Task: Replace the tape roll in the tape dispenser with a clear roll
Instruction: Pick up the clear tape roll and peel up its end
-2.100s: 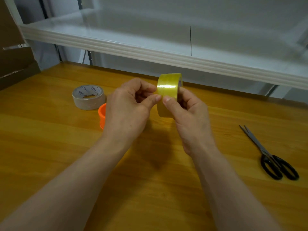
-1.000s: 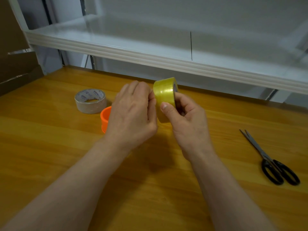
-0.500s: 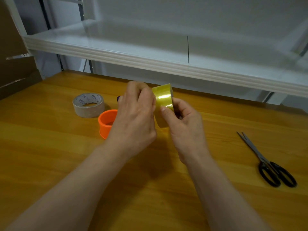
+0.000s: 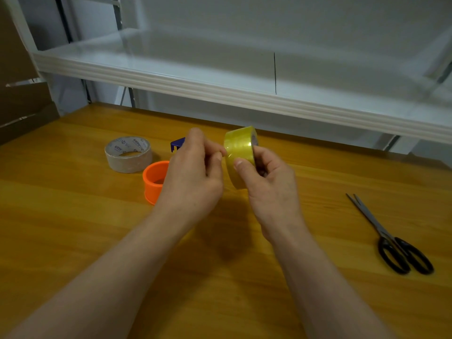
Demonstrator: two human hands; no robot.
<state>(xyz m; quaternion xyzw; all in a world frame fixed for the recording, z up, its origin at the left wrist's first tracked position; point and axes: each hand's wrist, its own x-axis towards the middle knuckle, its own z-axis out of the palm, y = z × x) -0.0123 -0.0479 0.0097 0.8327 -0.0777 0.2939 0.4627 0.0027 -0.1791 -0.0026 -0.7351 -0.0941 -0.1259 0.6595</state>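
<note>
**Clear roll held on edge between both hands**

The clear roll [image 4: 239, 150] is off the surface [image 4: 73, 228], raised above its middle and turned on edge, so its broad outer band faces the camera. The tape is see-through with a yellow cast and a glossy streak of light across the band. A sliver of the core shows at the upper right rim (its colour is hard to tell).

The right hand [image 4: 271, 192] grips the roll from the right. Its thumb lies flat across the lower front of the band, and its other fingers [image 4: 263, 155] curl round the far side, clamped on the roll.

The left hand [image 4: 193, 182] is beside it with its fingers [image 4: 218, 156] curled in. The thumb and forefinger tips are drawn together and touch the left edge of the band in a small pinch. Whether a loose end of tape lies between them is too small to tell.

Behind the left hand an orange plastic cylinder [image 4: 152, 182] stands open end up on the surface. Just beyond it a blue plastic piece [image 4: 177, 144] is mostly hidden by the knuckles. A pale printed tape roll [image 4: 128, 154] lies flat just to the left of the cylinder. Black-handled scissors [image 4: 391, 238] lie closed well apart on the right. A white shelf [image 4: 220, 86] runs across the back.
</note>
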